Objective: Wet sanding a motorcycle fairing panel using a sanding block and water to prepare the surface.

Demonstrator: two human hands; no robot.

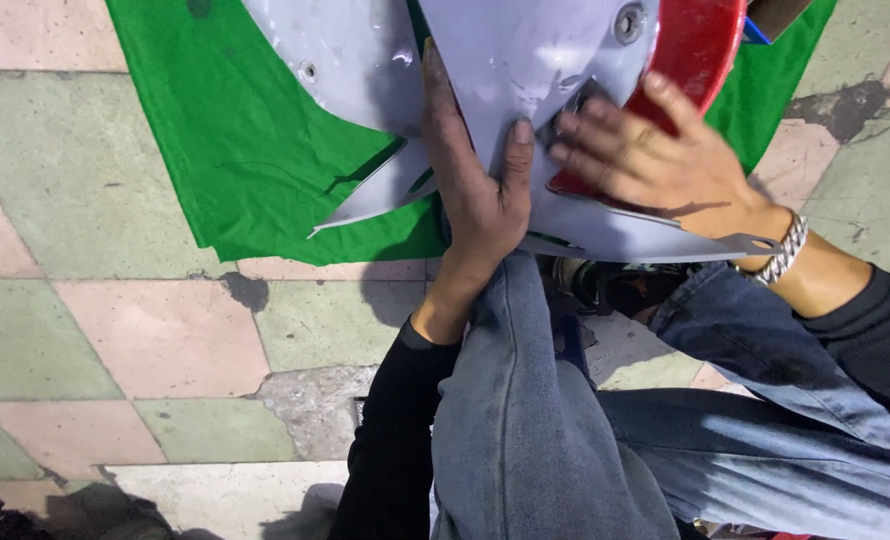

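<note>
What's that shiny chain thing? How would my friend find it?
Start at the green cloth on the tiled floor, then the pale grey panel lying on it. The right hand rests on that panel; the silver chain bracelet circles its wrist, the only jewellery there.
</note>
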